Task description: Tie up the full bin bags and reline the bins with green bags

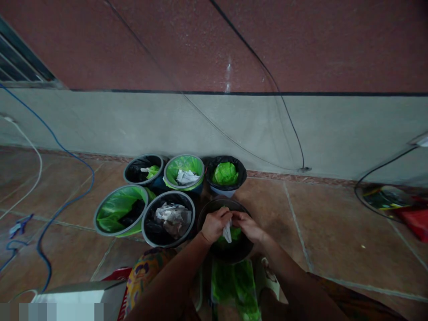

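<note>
Both my hands meet over a dark round bin (214, 206) on the tiled floor. My left hand (216, 224) is closed on a small white piece of paper or plastic (227, 232) that hangs down between the hands. My right hand (248, 226) pinches the same piece from the right. Green plastic shows inside the bin under the hands. A green bag (236, 287) lies below, between my forearms.
Several more small bins stand by the wall: two lined green (117, 216) (183, 171), three lined black (169, 218) (143, 169) (226, 174), some holding crumpled paper. A blue cable (63, 178) and a white cable (33, 165) lie at left, red items (416, 220) at right.
</note>
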Motion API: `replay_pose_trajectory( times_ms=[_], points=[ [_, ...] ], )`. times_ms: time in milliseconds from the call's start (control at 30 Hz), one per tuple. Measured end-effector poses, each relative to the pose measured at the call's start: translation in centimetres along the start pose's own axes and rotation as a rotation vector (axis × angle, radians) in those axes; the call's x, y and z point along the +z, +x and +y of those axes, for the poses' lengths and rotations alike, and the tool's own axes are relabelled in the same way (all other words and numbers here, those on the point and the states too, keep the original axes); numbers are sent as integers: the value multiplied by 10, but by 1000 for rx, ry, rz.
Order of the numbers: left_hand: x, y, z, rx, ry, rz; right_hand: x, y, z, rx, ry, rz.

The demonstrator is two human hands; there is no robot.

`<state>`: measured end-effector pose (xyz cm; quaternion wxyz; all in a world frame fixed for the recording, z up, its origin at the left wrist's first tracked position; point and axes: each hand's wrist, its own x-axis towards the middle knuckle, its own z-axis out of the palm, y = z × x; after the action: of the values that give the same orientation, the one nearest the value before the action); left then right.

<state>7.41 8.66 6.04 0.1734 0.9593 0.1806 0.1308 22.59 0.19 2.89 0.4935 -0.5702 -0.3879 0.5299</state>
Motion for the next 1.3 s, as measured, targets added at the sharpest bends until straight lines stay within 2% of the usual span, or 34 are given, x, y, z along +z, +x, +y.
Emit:
replay_pose_trajectory(
  times_ms=[67, 133, 267, 400, 500, 600, 700, 767, 833, 933, 1067, 1133, 1300],
  points=[
    [0, -1, 2, -44, 42, 14, -4, 1, -1, 38, -17, -12],
    [-1, -1, 4, -79, 54, 5, -7, 3, -4, 49, -103, 29],
    [-7, -1, 4, -150, 6, -62, -7, 7, -21, -57, -431, 205],
    [-11, -3, 3, -254, 9, -102, -7, -1, -34, -101, -789, 253],
    [-12, -7, -1, -335, 38, -150, -10, -10, -30, -57, -1007, 262],
    [-10, -10, -8, -465, 8, -181, -17, -18, -18, 1, -1122, 293],
    [-6, -11, -16, -652, -231, -49, -21, -22, -10, 10, -1093, 322],
    [-2, -8, -18, -748, -547, 61, -22, -23, -11, -25, -999, 323],
    [1, -3, -17, -787, -880, 122, -21, -22, -17, -27, -882, 313],
    [5, 3, -9, -766, -1160, 103, -17, -21, -28, -1, -746, 265],
    [10, 7, -5, -663, -1257, 89, -9, -23, -42, -84, -740, 206],
    [11, 7, -6, -578, -1245, 80, -3, -23, -50, -123, -749, 176],
    [10, 7, -5, -389, -1053, -57, 8, -16, -65, -198, -620, 93]
  ],
)
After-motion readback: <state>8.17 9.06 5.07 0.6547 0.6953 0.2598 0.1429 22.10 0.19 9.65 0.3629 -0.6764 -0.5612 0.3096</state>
